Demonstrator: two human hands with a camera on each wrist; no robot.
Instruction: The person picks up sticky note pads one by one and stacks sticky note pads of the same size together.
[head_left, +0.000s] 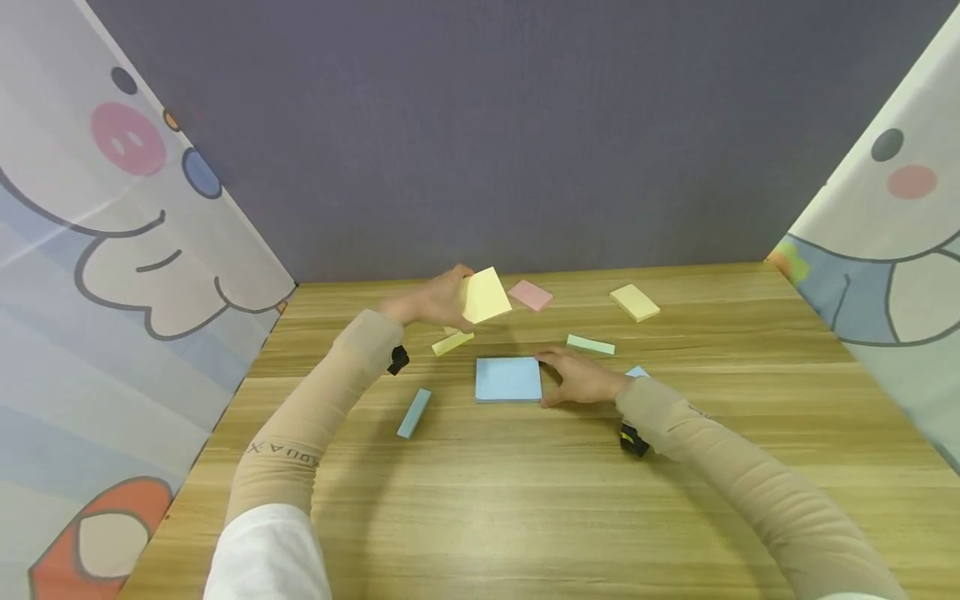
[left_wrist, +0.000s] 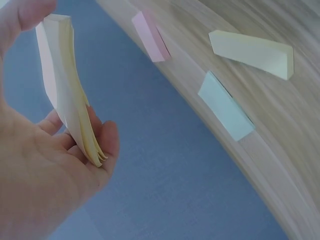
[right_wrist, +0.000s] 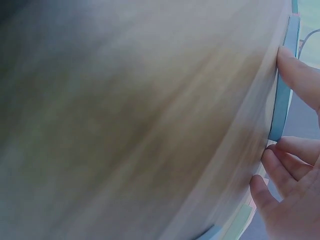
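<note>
Desk (head_left: 480,517) with a streaked wood grain, its far edge running along a plain dark grey partition (head_left: 510,133); on the left a printed panel (head_left: 75,317) with cartoon figures, a pink oval and a red shape low down; on the right a similar panel (head_left: 900,275) with cartoon figures. Two beige sleeves reach in, with one black device at each wrist.

Paper pads, by count: two broad yellow ones, one pink, one large blue, and three narrow strips, one each of yellow, pale green and blue; also one blue piece (head_left: 637,372), mostly hidden behind the right wrist.

Left grip (head_left: 435,300) grasps one yellow pad (head_left: 487,295) above the desk, thumb at one end and fingers at the other, its sheets splaying apart at the finger end; right grip (head_left: 583,380) grasps the large blue pad (head_left: 508,379) by its right end, the pad lying flat at the centre.

Pink pad (head_left: 530,295) and second yellow pad (head_left: 634,302) lie towards the partition; yellow strip (head_left: 453,343) below the left grip; green strip (head_left: 591,345) just beyond the right grip; blue strip (head_left: 414,413) lies to the left, apart.
</note>
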